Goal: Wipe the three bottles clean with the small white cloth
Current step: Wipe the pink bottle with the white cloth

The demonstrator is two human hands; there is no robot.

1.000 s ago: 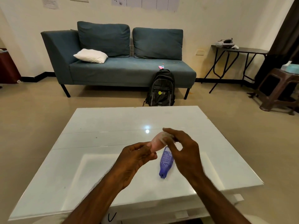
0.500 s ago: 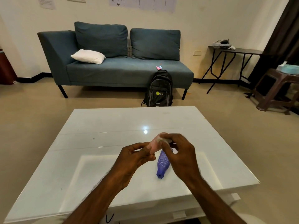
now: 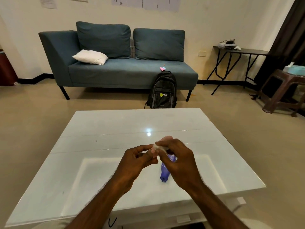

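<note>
One pink bottle (image 3: pixel 167 139) is pinched by fingers (image 3: pixel 149 152) of the left hand (image 3: pixel 137 162); the white cloth (image 3: pixel 158 147) is clamped onto it by the right hand (image 3: pixel 179 165).

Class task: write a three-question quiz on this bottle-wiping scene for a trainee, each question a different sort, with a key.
1. True or false: the blue bottle lies on its side on the table.
2. The cloth is: A lying on the table; B held against the pink bottle; C draped over the blue bottle.
3. How many bottles show?
Key: 1 true; 2 B; 3 two.
</note>
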